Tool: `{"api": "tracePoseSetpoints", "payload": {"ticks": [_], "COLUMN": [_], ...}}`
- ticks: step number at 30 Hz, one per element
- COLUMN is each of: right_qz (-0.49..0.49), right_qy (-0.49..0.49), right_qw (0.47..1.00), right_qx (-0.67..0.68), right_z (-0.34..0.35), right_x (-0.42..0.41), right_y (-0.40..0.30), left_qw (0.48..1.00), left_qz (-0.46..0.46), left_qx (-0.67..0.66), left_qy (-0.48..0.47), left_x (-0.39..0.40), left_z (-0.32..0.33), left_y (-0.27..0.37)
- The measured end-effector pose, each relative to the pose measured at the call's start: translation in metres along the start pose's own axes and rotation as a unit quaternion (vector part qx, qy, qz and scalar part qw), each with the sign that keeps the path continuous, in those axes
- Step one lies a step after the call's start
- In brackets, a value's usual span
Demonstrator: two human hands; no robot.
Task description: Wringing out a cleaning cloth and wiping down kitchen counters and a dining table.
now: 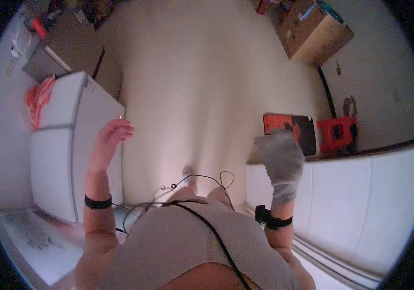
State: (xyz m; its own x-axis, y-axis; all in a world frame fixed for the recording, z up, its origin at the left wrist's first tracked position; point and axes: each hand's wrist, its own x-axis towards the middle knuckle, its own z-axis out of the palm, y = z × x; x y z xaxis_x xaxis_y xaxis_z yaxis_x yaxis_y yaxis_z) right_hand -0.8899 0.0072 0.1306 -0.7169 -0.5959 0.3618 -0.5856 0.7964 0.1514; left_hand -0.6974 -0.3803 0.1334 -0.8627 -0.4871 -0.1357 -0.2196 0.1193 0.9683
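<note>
My left hand (111, 139) is bare and raised at the left, with its fingers bent together beside a white two-door refrigerator (98, 108). Just above its fingers shows a tiny bright orange spot (120, 116); whether the hand holds it is unclear. Grey knit fabric (283, 163), apparently a glove, covers my right hand (281, 152) at the right. Blur and the fabric hide its fingers. Behind it, in the picture, lies a flat orange-and-black item (305, 134). Black bands circle both wrists.
A red plastic object (337, 134) stands near the white panelled front (337, 192) at right. Farther off is a cardboard box (316, 36). Red-and-white cloth or plastic (40, 101) hangs by the refrigerator. A black cable (210, 226) crosses my body, looping near my legs. Pale floor (192, 90) stretches ahead.
</note>
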Motion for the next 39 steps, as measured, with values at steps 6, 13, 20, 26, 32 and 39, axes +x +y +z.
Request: {"api": "tracePoseSetpoints", "payload": {"ticks": [6,13,20,26,32,39], "right_qz": [0.170,0.218,0.097,0.116,0.137,0.273], "right_qy": [0.049,0.041,-0.027,-0.191,-0.148,0.092], "right_qw": [0.911,0.584,0.266,0.376,0.389,0.393], "right_qx": [0.372,0.781,0.959,0.899,0.899,0.873], "right_z": [0.024,0.147,0.210,0.181,0.252,0.322], "right_x": [0.134,0.251,0.473,0.587,0.714,0.825], "right_y": [0.054,0.138,0.075,-0.005,0.033,0.115], "left_qw": [0.994,0.994,0.990,0.973,0.980,0.995], "left_qz": [0.085,0.085,0.090,0.036,0.035,0.083], "left_qx": [-0.030,0.071,0.026,-0.009,-0.034,0.050], "left_qy": [-0.060,-0.015,0.104,0.230,0.192,0.002], "left_x": [0.136,0.246,0.348,0.425,0.618,0.848], "left_z": [0.024,0.023,-0.002,-0.051,-0.079,-0.053], "left_y": [0.041,0.059,0.086,0.066,0.098,0.164]}}
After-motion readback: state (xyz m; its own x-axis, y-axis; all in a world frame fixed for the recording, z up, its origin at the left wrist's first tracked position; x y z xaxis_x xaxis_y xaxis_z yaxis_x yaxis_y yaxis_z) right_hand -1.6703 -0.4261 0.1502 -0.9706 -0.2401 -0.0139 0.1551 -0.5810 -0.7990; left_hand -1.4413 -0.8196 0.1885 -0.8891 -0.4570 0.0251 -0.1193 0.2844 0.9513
